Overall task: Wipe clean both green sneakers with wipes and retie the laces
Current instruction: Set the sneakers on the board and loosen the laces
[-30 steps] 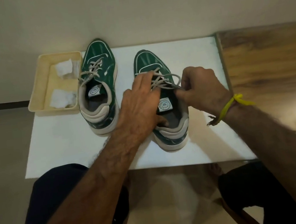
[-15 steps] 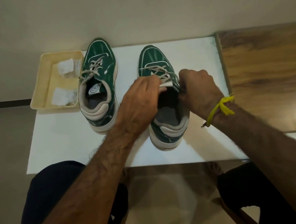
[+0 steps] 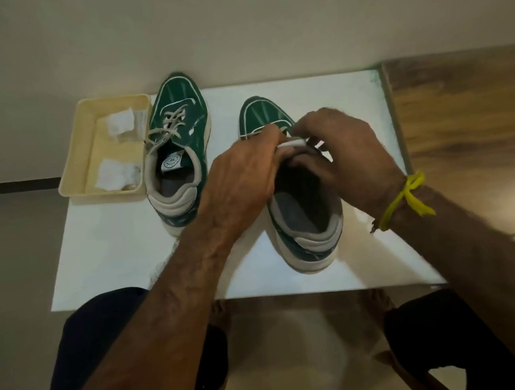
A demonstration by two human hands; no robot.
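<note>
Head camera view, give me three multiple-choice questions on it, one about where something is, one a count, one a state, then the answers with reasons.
1. Where does the tray sit?
A. left of the left sneaker
B. between the sneakers
C. on the wooden board

2. How many wipes lie in the tray?
A. none
B. two
C. five

3. What are the hands doing?
A. resting flat on the table
B. lifting the tray
C. both working at the right sneaker's tongue

Answers: 1 A, the tray touches the left sneaker on its left side. 2 B, one wipe at the far end, another at the near end. 3 C, the left hand and right hand meet over the right sneaker, fingers curled at its tongue.
</note>
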